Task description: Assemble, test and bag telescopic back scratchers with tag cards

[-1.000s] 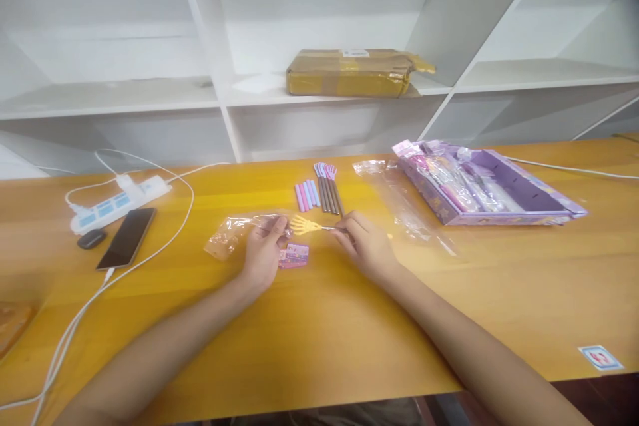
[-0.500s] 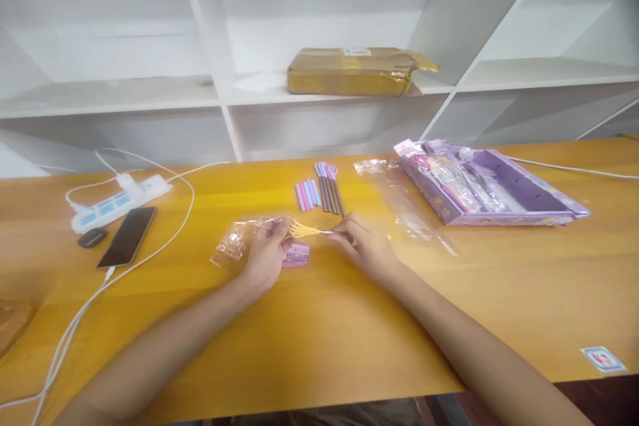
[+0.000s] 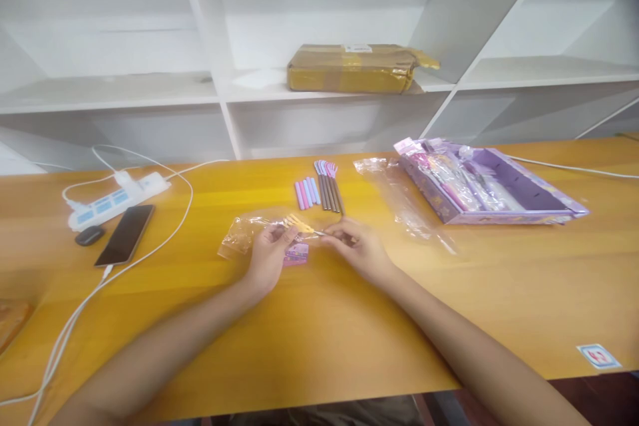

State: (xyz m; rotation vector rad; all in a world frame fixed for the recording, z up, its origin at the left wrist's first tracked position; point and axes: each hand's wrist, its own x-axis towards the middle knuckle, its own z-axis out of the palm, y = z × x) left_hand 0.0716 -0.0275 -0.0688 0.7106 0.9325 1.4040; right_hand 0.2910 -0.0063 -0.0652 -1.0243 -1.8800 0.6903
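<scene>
My left hand (image 3: 269, 256) pinches the yellow fingered head of a thin stick tool (image 3: 301, 224). Its metal shaft runs right into the closed fingers of my right hand (image 3: 360, 246). Under and beside my left hand lie a clear plastic wrapper (image 3: 239, 237) and a small pink-purple card (image 3: 297, 253). Just beyond my hands, several brown-handled sticks with pink and blue heads (image 3: 329, 188) lie side by side. Left of them is a row of short pink and blue tubes (image 3: 307, 193).
A purple tray (image 3: 509, 218) with wrapped items stands at right, beside clear wrappers (image 3: 412, 213). At left are a phone (image 3: 124, 235), a black case (image 3: 90, 235), a power strip (image 3: 120, 201) and white cables. A taped carton (image 3: 349, 70) sits on the shelf.
The yellow head has tilted, and my left hand's fingers have shifted over it. The clear wrapper beside my left hand has moved slightly right.
</scene>
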